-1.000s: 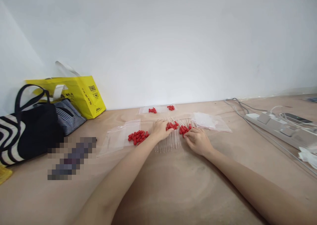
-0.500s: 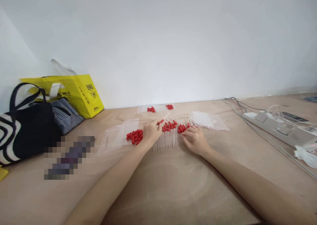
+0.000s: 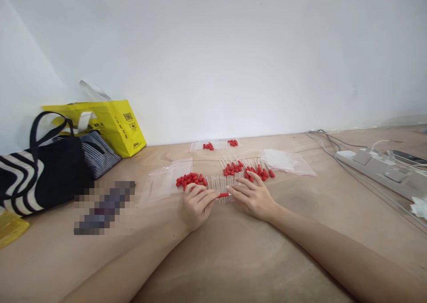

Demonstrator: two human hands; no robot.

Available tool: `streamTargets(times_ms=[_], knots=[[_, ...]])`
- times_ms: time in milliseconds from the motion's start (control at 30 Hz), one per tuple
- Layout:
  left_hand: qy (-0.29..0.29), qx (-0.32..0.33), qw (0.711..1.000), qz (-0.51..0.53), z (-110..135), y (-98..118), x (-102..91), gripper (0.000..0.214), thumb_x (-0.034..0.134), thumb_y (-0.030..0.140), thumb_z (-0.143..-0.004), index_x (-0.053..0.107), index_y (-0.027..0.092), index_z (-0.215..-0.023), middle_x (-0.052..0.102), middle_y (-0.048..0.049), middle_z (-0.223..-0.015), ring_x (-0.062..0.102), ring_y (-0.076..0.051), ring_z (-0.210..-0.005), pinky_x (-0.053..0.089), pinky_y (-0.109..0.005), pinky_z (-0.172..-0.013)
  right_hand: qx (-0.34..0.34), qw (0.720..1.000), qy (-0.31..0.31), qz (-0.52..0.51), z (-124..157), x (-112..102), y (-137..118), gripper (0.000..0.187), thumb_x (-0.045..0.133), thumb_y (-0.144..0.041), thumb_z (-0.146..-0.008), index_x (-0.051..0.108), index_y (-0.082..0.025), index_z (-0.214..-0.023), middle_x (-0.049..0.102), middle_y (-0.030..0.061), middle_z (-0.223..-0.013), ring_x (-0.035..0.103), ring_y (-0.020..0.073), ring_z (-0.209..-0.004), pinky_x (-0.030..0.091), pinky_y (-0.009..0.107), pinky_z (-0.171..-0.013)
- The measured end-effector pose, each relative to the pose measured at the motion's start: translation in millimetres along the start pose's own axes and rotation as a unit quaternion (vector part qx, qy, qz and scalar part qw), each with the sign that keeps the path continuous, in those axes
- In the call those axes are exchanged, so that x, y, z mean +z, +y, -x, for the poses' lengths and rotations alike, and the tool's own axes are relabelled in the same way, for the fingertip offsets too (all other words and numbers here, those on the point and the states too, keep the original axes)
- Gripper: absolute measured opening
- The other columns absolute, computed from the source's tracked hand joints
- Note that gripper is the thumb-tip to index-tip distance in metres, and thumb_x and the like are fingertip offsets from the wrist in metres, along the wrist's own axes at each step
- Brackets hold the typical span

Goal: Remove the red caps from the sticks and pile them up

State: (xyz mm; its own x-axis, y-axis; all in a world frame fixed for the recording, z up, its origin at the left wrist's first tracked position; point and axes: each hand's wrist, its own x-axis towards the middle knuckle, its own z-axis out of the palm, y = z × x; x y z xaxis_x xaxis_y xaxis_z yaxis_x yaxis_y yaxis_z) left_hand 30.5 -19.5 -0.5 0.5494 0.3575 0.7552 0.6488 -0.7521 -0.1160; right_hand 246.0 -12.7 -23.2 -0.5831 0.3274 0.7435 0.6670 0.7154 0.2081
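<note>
the left hand (image 3: pixel 199 204) has come down nearer the body, pinching a red piece (image 3: pixel 223 195) that now lies level between both hands' fingertips; so the work is two-handed on one piece; the right hand (image 3: pixel 256 200) meets its other end, though whether it grips is hard to tell; clear sticks (image 3: pixel 217 182) crowd just beyond the fingers; red bulbs (image 3: pixel 190 179) sit beside the left knuckles; white packets (image 3: pixel 278 160) lie beyond the right fingers
</note>
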Motion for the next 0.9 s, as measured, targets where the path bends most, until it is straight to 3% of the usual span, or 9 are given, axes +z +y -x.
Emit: streamTargets(times_ms=[133, 333, 567, 900], knots=[[-0.026, 0.009, 1.000, 0.003, 1, 2, 2.4, 0.016, 0.049, 0.019, -0.080, 0.063, 0.024, -0.086, 0.069, 0.0007, -0.079, 0.057, -0.014, -0.072, 0.037, -0.034, -0.077, -0.008, 1.000, -0.001, 0.001, 3, 6, 1, 0.029, 0.042, -0.009, -0.083, 0.057, -0.023, -0.103, 0.067, -0.0003, -0.077, 0.055, 0.0153, -0.094, 0.024, 0.046, -0.100], [-0.047, -0.003, 0.999, 0.001, -1, 6, 16.0, 0.022, 0.048, 0.029, -0.082, 0.061, 0.020, -0.097, 0.067, -0.0031, -0.095, 0.057, -0.020, -0.088, 0.033, -0.043, -0.089, -0.030, 0.999, 0.020, 0.041, 1, 7, -3, 0.026, 0.041, -0.009, -0.083, 0.059, -0.020, -0.097, 0.067, 0.0004, -0.077, 0.055, 0.0158, -0.093, 0.024, 0.044, -0.101], [-0.058, 0.021, 0.998, -0.010, -3, 6, 19.7, 0.021, 0.044, 0.020, -0.084, 0.065, 0.022, -0.083, 0.068, -0.0018, -0.094, 0.057, -0.019, -0.094, 0.028, -0.049, -0.097, -0.026, 0.999, 0.008, 0.024, -1, 5, -7, 0.025, 0.039, -0.008, -0.082, 0.060, -0.020, -0.088, 0.064, 0.0007, -0.068, 0.055, 0.0154, -0.094, 0.023, 0.046, -0.101], [-0.071, 0.044, 0.996, -0.013, 1, 3, 15.4, 0.027, 0.041, 0.008, -0.079, 0.064, 0.023, -0.079, 0.066, 0.0010, -0.098, 0.055, -0.021, -0.099, 0.007, -0.058, -0.102, -0.033, 0.999, 0.012, 0.021, 2, 6, -6, 0.022, 0.040, -0.011, -0.083, 0.060, -0.021, -0.088, 0.064, -0.0012, -0.066, 0.055, 0.0150, -0.093, 0.020, 0.046, -0.101]])
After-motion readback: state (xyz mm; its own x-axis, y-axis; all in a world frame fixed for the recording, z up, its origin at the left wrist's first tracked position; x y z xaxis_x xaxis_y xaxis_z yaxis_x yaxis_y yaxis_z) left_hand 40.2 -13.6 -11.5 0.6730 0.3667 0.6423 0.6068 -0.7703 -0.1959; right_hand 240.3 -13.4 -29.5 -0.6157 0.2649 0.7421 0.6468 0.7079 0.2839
